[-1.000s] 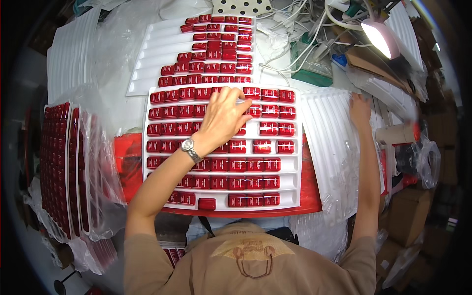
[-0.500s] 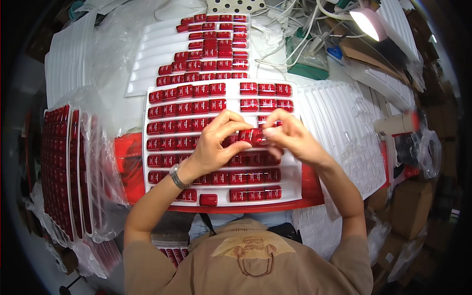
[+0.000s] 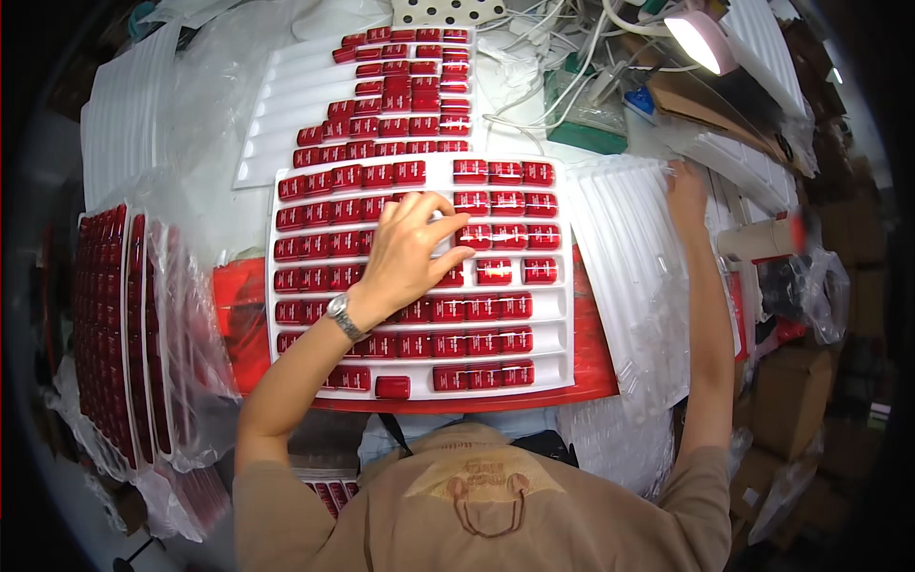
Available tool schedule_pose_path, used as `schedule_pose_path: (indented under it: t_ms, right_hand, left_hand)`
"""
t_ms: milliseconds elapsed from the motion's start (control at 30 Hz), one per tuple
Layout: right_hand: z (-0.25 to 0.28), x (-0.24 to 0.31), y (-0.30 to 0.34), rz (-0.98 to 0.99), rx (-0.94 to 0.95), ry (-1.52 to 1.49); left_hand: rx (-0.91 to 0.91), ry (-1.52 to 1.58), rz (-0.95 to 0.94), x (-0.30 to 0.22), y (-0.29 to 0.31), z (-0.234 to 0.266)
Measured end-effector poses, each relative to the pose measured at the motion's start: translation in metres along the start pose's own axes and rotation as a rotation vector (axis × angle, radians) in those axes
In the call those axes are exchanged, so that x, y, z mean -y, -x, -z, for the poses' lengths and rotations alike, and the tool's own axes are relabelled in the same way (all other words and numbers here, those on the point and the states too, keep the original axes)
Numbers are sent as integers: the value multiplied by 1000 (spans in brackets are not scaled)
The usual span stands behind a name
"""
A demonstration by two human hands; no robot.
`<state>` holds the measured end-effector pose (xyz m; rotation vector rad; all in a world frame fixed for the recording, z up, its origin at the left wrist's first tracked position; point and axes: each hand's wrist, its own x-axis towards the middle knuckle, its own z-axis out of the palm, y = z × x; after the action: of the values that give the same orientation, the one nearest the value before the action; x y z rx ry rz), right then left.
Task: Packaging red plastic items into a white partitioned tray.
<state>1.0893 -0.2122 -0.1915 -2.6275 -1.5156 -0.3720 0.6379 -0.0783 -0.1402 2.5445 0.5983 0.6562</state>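
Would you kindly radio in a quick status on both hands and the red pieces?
Left hand over near tray, at left end of a red piece. Right hand by upper end of ribbed white sheet. Left hand blocks view of some slots.

Left hand (image 3: 415, 243) blocks some red pieces (image 3: 510, 236) from me; their lettering's too small. Can't make out right hand's (image 3: 686, 198) fingertips. Dotted white thing (image 3: 448, 12) cropped up top.

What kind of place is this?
Probably a small workshop or packing bench. The signs: a white ridged tray filled with rows of small red containers, a lit lamp over the cluttered work surface, and a cardboard box off to the right.
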Motion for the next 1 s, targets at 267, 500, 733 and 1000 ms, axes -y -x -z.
schedule_pose_path:
  t_ms: [267,500,733,1000]
  right_hand:
    - [101,172,53,8,457,-1610]
    - [124,225,109,-78,843,-1712]
    - [101,208,83,76,281,-1124]
    - [35,55,44,169,130,-80]
  left_hand:
    - [100,-111,-129,-2,29,17]
    - [82,357,84,-19,34,18]
    - [-10,157,19,-12,39,14]
    - [44,85,-3,-12,30,-2]
